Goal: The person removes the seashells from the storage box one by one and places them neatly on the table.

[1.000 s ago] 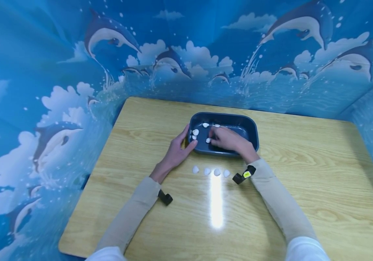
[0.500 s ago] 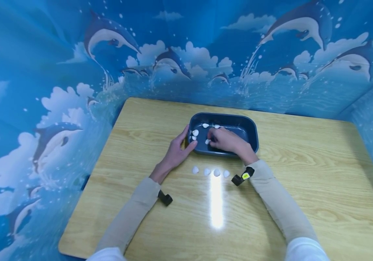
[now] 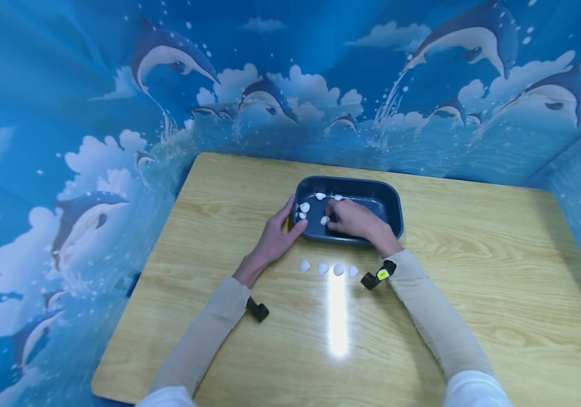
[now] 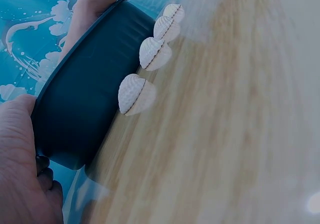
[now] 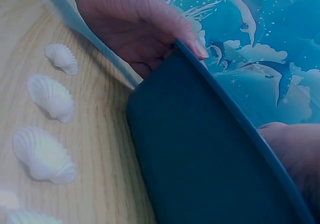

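Note:
A dark blue rectangular basin point(image 3: 321, 236) stands on the wooden table with several white seashells inside. My left hand point(image 3: 274, 233) grips its left end, thumb over the rim and fingers against the outer wall. Inside the basin, my right hand point(image 3: 354, 219) has curled fingers, with a small white seashell point(image 3: 324, 220) pinched at the thumb and fingertips. Two seashells point(image 3: 304, 207) lie by the left wall, and another seashell point(image 3: 320, 196) is near the back wall. In both wrist views the basin wall hides the right fingers.
A row of white ribbed seashells point(image 4: 132, 94) lies on the wooden table point(image 3: 219, 350) along the basin's near side. Behind the table hangs a blue dolphin-print cloth point(image 3: 290, 68). Each wrist wears a small black camera point(image 3: 258, 310).
The seashell at my right fingertips has shifted very slightly, and the right hand has moved a little with it. The left hand and basin stay in place.

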A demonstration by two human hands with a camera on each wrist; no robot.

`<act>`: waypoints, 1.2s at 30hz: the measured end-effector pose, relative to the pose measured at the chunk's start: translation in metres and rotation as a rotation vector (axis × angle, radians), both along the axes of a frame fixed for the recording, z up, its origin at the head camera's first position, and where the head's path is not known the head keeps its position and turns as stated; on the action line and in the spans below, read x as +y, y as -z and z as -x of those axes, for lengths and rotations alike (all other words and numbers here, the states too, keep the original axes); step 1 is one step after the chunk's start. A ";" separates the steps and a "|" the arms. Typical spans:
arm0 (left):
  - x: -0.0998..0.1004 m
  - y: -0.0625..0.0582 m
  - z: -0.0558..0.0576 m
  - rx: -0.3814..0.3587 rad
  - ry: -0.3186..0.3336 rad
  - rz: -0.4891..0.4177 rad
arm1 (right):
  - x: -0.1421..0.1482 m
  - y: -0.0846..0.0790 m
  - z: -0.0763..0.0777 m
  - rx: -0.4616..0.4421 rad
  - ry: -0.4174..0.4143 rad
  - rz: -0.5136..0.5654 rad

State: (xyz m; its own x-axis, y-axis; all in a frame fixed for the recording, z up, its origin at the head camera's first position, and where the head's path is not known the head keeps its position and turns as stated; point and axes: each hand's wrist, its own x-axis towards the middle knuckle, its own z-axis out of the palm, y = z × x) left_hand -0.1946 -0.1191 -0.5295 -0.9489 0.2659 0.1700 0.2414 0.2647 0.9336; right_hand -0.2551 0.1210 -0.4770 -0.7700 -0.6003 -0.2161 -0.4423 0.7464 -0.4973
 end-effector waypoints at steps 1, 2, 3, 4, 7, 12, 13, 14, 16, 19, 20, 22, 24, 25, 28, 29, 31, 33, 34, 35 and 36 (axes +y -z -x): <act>0.000 0.000 0.000 0.000 0.000 0.000 | 0.000 0.000 0.000 -0.003 0.001 0.001; 0.000 0.000 0.000 0.003 0.002 -0.002 | 0.000 0.000 0.000 -0.006 0.003 0.002; 0.000 0.000 0.000 0.004 0.003 -0.003 | 0.000 0.000 0.000 -0.010 0.004 0.004; -0.001 0.000 0.000 0.004 0.003 -0.003 | 0.000 0.001 -0.001 -0.015 0.004 0.009; -0.001 0.001 0.000 0.010 0.006 -0.002 | 0.000 0.001 -0.002 -0.022 0.009 0.017; -0.001 0.002 0.000 0.014 0.007 0.001 | 0.000 0.001 -0.002 -0.021 0.011 0.029; -0.001 0.002 0.001 0.014 0.007 0.001 | 0.000 0.001 -0.002 -0.019 0.010 0.030; -0.001 0.002 0.001 0.013 0.007 0.002 | 0.000 0.001 -0.002 -0.017 0.010 0.029; -0.001 0.002 0.001 0.010 0.006 0.004 | 0.000 0.001 -0.002 -0.019 0.008 0.022; -0.001 0.002 0.001 0.010 0.006 0.007 | 0.000 0.002 -0.001 -0.022 0.002 0.010; -0.001 0.002 0.001 0.010 0.005 0.008 | 0.000 0.002 -0.001 -0.026 0.000 0.009; 0.000 0.002 0.001 0.011 0.002 0.010 | 0.000 0.002 -0.001 -0.030 -0.004 0.006; 0.000 0.002 0.000 0.010 -0.001 0.011 | 0.000 0.002 -0.001 -0.032 -0.008 0.006; 0.000 0.002 0.000 0.009 -0.002 0.012 | 0.000 0.002 -0.001 -0.035 -0.007 0.004; 0.000 0.002 0.001 0.003 -0.004 0.016 | 0.000 0.003 -0.001 -0.044 -0.010 0.006; 0.000 0.002 0.001 0.001 -0.005 0.018 | 0.000 0.003 -0.001 -0.046 -0.010 0.007; 0.000 0.002 0.001 0.003 -0.005 0.022 | 0.001 0.002 -0.001 -0.053 -0.007 0.013; 0.000 0.002 0.000 0.005 -0.004 0.022 | 0.001 0.001 -0.001 -0.055 -0.005 0.016; 0.000 0.002 0.000 0.007 -0.004 0.020 | 0.002 0.000 -0.002 -0.055 -0.003 0.022; 0.000 0.001 0.000 0.009 -0.003 0.019 | 0.002 -0.001 -0.002 -0.053 -0.002 0.024; 0.000 0.001 0.000 0.011 -0.003 0.018 | 0.003 -0.002 -0.003 -0.050 0.000 0.030</act>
